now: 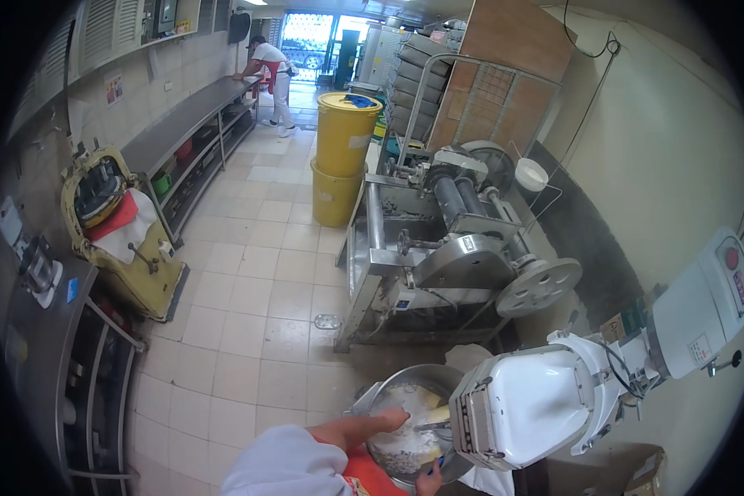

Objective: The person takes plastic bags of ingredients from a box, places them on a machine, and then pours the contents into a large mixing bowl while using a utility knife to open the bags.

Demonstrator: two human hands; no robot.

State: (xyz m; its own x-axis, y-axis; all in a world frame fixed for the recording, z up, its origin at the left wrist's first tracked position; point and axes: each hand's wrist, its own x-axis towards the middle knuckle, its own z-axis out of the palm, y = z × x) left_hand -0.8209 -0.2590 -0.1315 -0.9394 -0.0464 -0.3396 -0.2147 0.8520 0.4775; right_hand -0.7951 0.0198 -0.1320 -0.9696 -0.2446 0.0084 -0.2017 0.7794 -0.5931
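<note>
Reaches w/ both arms into lower ctr-right of view, over a round silver metal bowl (443,378) of lumpy white & pale-yellow mix (407,451), just beside a big white metal mixer-like machine (537,405). Extends L hand (394,418) over far-L part of the mix (can't tell if spread or pinching) & has R hand (429,479) curled at near rim, apparently gripping a small blue item (441,463), too small to ID. Faces, farther off, grey metal roller machine (463,266), two stacked yellow round barrels (345,136) &, at long grey metal counter (192,113) on L, a co-worker (271,58) in white & red, bent fwd.
</note>
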